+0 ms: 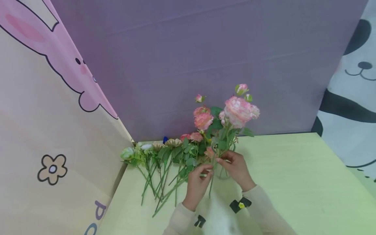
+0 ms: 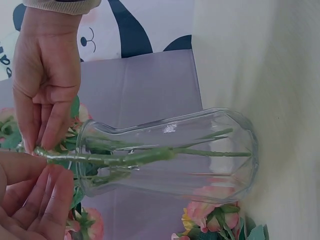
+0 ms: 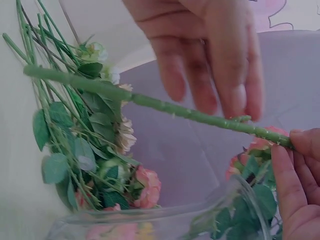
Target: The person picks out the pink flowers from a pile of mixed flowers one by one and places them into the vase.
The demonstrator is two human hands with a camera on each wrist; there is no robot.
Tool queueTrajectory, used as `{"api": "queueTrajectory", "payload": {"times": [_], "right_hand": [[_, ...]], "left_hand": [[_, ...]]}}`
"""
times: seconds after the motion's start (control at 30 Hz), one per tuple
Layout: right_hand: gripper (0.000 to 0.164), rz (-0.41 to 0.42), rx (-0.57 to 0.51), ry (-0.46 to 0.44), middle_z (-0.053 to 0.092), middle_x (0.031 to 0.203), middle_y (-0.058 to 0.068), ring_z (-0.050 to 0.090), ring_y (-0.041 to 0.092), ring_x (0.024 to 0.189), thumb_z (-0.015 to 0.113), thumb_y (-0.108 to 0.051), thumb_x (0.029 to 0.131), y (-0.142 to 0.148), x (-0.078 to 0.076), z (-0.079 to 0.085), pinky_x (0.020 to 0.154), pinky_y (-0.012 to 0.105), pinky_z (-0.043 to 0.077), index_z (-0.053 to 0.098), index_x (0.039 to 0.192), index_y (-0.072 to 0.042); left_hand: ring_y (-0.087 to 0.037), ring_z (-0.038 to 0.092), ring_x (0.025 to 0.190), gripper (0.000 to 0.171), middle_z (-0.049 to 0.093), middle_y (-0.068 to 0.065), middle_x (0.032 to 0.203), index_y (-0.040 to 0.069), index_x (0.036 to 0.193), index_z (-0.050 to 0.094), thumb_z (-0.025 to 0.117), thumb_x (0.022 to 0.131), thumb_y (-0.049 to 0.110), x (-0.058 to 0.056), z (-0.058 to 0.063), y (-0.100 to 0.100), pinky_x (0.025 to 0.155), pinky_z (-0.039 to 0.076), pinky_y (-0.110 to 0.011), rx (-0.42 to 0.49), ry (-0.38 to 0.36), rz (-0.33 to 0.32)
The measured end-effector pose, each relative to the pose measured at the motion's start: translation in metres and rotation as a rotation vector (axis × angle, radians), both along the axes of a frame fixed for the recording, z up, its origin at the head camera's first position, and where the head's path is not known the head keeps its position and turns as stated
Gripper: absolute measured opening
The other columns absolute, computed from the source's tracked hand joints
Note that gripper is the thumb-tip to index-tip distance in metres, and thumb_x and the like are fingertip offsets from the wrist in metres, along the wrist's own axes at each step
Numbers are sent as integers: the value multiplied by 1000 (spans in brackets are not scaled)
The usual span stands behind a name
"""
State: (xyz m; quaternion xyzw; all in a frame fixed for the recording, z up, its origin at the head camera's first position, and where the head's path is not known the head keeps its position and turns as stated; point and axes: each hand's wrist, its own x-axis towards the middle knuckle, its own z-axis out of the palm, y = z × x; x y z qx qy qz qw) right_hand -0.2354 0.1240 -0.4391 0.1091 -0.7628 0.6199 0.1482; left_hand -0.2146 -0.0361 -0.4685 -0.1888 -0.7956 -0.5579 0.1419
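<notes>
Purple cloth [image 1: 188,49] hangs behind the pale table [image 1: 299,182], with a rabbit-printed panel [image 1: 23,111] on the left and a panda-printed panel [image 1: 349,130] on the right. Toward the table's far side stands an upright clear glass vase [image 2: 172,177], its ribbed walls showing several green stems [image 2: 220,153] inside, one reaching down almost to the base. Above its mouth rises a large pale pink bloom [image 1: 239,112] with leaves. Coral blooms [image 1: 203,120] show just left of it; which stem bears them I cannot tell.

One green stem [image 3: 150,102] is outside the vase, crossing in front of the glass on its near side, its lower end free. The right hand [image 1: 236,169] pinches it between thumb and finger. The left hand [image 1: 197,186] has its fingertips at the same stem; whether they grip it I cannot tell. Farther left, loose flowers [image 1: 176,153] lie in a spread row, cut ends toward the near side.
</notes>
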Motion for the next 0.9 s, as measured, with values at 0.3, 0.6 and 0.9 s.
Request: {"api": "queueTrajectory", "payload": {"times": [0.3,0.6,0.9], "right_hand": [[11,-44,44,90,68,88,18,65,8,81,69,0,82,14,-8,13,72,19,53,67,91,6],[10,-64,42,95,68,89,19,63,1,79,69,-3,83,25,-8,32,69,17,53,67,90,5],[15,-107,39,71,69,94,15,66,5,88,70,-11,85,37,-15,43,71,15,51,68,92,3]], "left_hand": [[-13,65,78,16,70,-8,97,6,102,68,66,87,5,-4,-9,-12,65,54,-20,-28,-69,9],[-16,66,79,17,70,-7,97,6,103,68,67,85,5,-11,-24,-33,65,53,-19,-154,-84,79],[-15,65,79,16,71,-6,94,7,100,69,67,85,4,-16,-36,-49,64,53,-19,-222,-77,147]]}}
